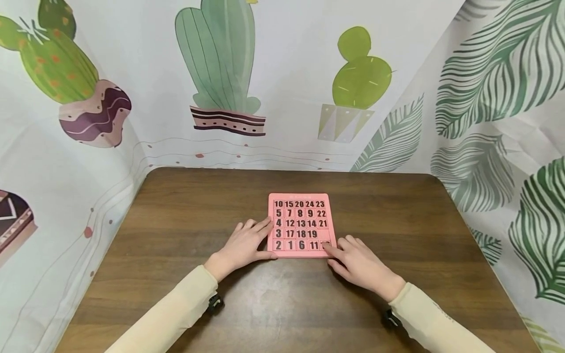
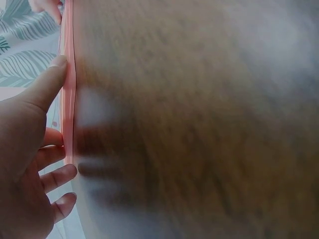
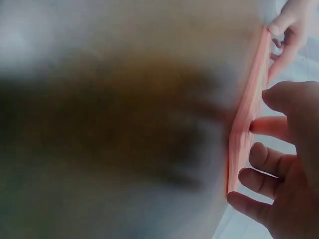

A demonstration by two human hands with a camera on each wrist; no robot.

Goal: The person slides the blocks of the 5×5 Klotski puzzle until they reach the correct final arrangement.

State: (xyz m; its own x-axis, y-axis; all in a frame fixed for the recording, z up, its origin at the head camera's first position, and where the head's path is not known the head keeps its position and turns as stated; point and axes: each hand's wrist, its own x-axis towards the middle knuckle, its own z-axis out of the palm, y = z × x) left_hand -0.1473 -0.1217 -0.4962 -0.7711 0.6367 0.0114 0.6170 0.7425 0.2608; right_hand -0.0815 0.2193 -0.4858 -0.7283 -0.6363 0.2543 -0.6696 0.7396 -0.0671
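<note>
A pink number slide puzzle [image 1: 295, 223] with black-numbered tiles lies flat on the wooden table. Its vacant slot shows at the right end of the row reading 3, 17, 18, 19. At the puzzle's left side, my left hand [image 1: 244, 243] rests its thumb on the near corner and its fingers along the left edge. My right hand [image 1: 364, 261] touches the tile in the near right corner with its index fingertip, which covers most of that tile's number. In the right wrist view, the other fingers of the right hand [image 3: 294, 149] are spread beside the frame.
The brown table [image 1: 282, 304] has a far edge behind the puzzle. Beyond it hangs a white cloth backdrop [image 1: 291, 63] printed with cacti and leaves. Dark bands with small devices sit on the left wrist [image 1: 215, 303] and right wrist [image 1: 391, 319].
</note>
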